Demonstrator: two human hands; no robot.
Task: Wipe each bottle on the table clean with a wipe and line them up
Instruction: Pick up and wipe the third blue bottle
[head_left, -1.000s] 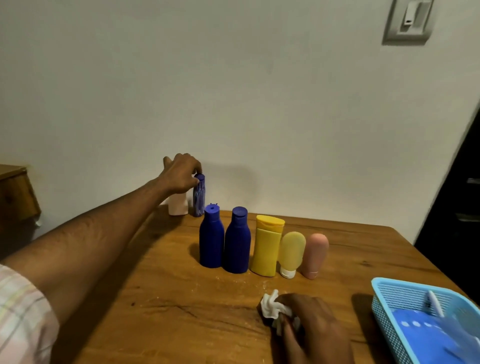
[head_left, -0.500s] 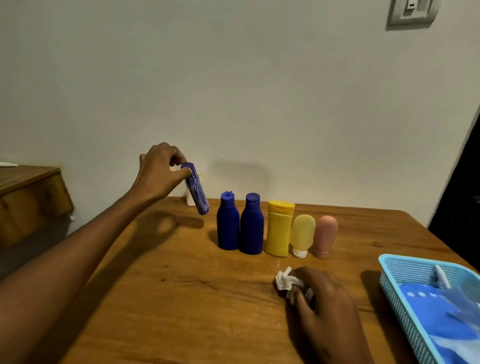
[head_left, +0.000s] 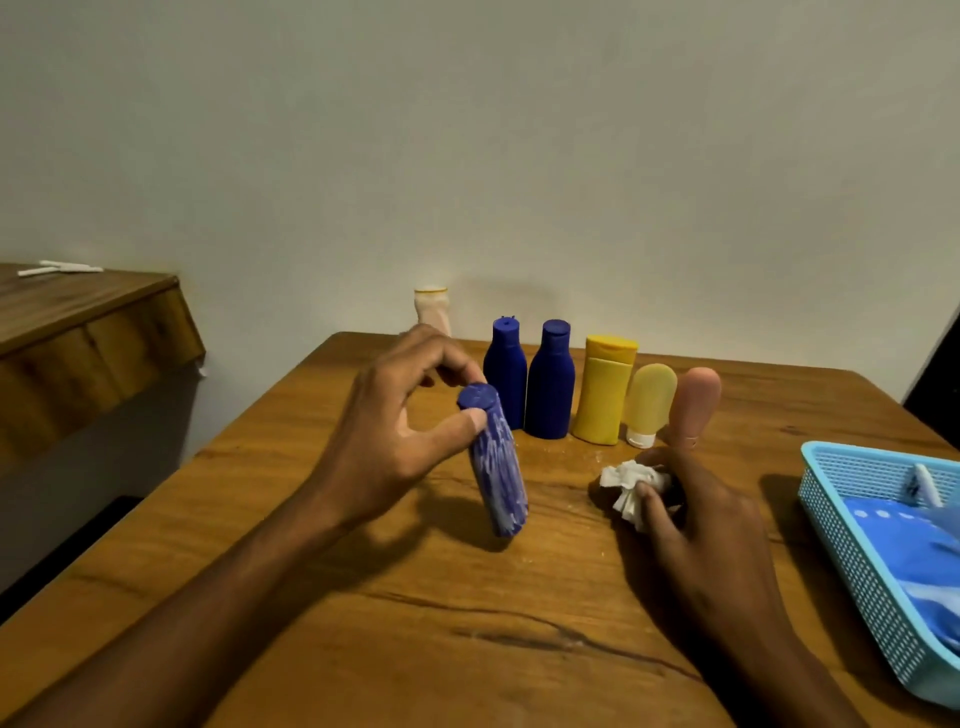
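My left hand (head_left: 395, 431) grips a slim blue and white patterned bottle (head_left: 497, 467) by its cap end, tilted, above the wooden table (head_left: 363, 597). My right hand (head_left: 691, 519) rests on the table to its right, closed on a crumpled white wipe (head_left: 631, 486). Behind stands a row: two dark blue bottles (head_left: 506, 376) (head_left: 550, 382), a yellow bottle (head_left: 605, 389), a pale yellow tube (head_left: 649, 400) and a pink tube (head_left: 693, 405), partly hidden by my right hand. A small white bottle (head_left: 434, 309) stands alone at the far left corner by the wall.
A light blue plastic basket (head_left: 852, 519) holding a blue packet and a small white item sits at the table's right edge. A lower wooden shelf (head_left: 78, 332) with white sticks on it stands to the left. The wall runs just behind the table.
My left hand has lifted the patterned bottle from beside the white bottle and carried it toward me, in front of the row. The right hand stayed on the wipe.
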